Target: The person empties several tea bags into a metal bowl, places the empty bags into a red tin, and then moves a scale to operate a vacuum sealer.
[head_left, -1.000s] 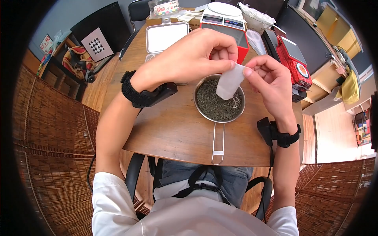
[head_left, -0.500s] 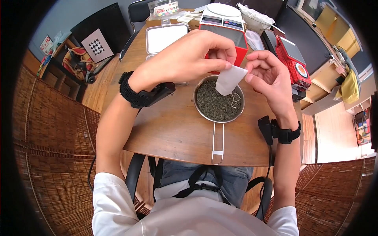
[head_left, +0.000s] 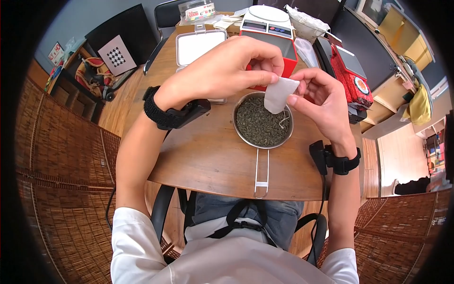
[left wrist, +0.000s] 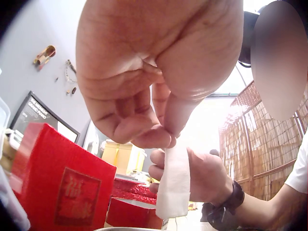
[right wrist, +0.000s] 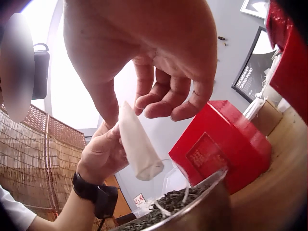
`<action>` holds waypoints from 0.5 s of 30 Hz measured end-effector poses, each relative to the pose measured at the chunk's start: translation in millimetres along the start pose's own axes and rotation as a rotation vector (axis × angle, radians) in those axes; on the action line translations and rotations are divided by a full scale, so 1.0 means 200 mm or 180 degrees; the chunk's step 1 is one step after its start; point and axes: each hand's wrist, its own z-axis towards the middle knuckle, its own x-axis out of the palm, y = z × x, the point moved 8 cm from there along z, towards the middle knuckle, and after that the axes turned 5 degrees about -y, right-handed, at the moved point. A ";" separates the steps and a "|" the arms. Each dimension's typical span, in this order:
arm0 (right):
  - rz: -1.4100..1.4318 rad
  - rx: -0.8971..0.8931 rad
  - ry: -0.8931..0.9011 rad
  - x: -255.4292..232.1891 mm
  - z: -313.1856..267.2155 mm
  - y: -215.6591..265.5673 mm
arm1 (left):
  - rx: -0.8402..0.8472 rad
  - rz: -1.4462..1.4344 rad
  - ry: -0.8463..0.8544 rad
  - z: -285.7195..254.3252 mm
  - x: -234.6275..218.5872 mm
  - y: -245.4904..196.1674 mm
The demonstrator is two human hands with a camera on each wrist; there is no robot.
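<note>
A small white pouch [head_left: 279, 96] hangs over a metal pan [head_left: 235, 124] of dark dried leaves [head_left: 260, 124]; its string trails onto them. My left hand [head_left: 231, 64] pinches the pouch's upper corner between thumb and fingertips. At the pouch's other side is my right hand [head_left: 326, 102], thumb and index finger around its edge, the other fingers bent. In the left wrist view the pouch [left wrist: 174, 185] hangs below the left hand [left wrist: 159, 62]. The right wrist view shows the pouch [right wrist: 137, 144] beside the right thumb, below the right hand [right wrist: 144, 53].
The pan's wire handle [head_left: 262, 175] points toward the table's near edge. Behind stand a red box [head_left: 289, 64], a white scale [head_left: 267, 20] and an opened clear case [head_left: 201, 46]. Red packaging [head_left: 354, 83] lies at the right, and papers [head_left: 227, 20] lie at the back.
The pouch was lifted slightly and turned. The right fingers moved off its corner, spread a little, and came back in around its edge. The left hand stayed nearly still.
</note>
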 end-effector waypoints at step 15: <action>-0.0745 -0.0013 0.0039 0.02 0.00 -0.04 | -0.0193 -0.0320 -0.0264 0.00 -0.07 0.02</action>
